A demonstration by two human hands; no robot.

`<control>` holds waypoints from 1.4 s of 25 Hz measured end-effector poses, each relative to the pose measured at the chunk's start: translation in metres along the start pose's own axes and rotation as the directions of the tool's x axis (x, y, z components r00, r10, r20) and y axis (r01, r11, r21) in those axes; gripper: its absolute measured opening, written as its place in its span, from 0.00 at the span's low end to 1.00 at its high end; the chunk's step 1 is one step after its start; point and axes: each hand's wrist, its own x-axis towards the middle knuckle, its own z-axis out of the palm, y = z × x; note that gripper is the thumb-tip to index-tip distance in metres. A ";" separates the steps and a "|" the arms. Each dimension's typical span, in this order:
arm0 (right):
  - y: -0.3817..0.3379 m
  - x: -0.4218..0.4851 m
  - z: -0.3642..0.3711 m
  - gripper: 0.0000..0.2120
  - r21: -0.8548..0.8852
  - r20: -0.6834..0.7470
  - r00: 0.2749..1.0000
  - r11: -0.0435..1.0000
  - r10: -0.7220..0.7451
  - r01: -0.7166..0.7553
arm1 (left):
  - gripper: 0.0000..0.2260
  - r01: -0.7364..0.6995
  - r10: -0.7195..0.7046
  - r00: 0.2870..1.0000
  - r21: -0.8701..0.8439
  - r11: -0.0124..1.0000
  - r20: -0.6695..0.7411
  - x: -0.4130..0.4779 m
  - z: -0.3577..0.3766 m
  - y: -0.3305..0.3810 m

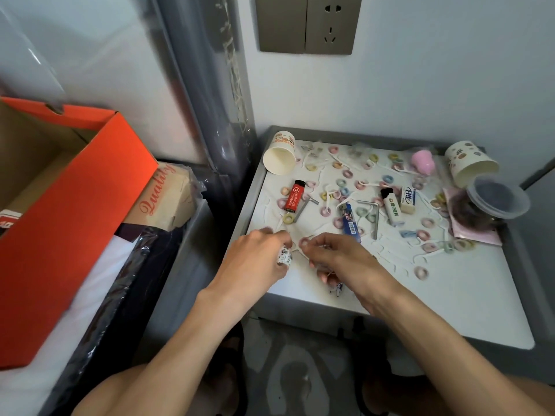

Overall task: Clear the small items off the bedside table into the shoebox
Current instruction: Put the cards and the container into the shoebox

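Both hands are working low at the frame's centre: the left hand [258, 256] is curling shut around a small patterned item [284, 256], the right hand [339, 256] pinching a pink ring [304, 243]. The shoebox [69, 223] is sitting open far left, nearer the left hand.

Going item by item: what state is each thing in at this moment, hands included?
Shoebox: open, lid up.
Left cup: tipped over, empty.
Right cup: tipped over.
Plastic jar: lid on, lying on its side.
Red lighter: lying flat.
Left hand: closed on a small patterned item.
Right hand: pinching a small ring, other items in palm.
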 end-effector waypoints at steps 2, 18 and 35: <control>0.001 0.000 0.007 0.04 0.009 0.017 1.000 1.000 0.024 -0.024 | 0.15 0.063 -0.068 0.997 -0.153 0.986 -0.026 -0.004 -0.012 -0.002; -0.114 -0.029 0.096 0.08 0.081 0.205 0.972 0.992 -0.111 0.096 | 0.25 -0.004 0.032 0.908 0.068 0.998 -0.417 -0.068 -0.147 -0.025; -0.234 0.012 0.296 0.05 -0.161 0.685 0.718 0.987 0.122 -0.014 | 0.19 0.297 -0.459 0.608 -0.350 0.888 -0.648 -0.164 -0.230 -0.179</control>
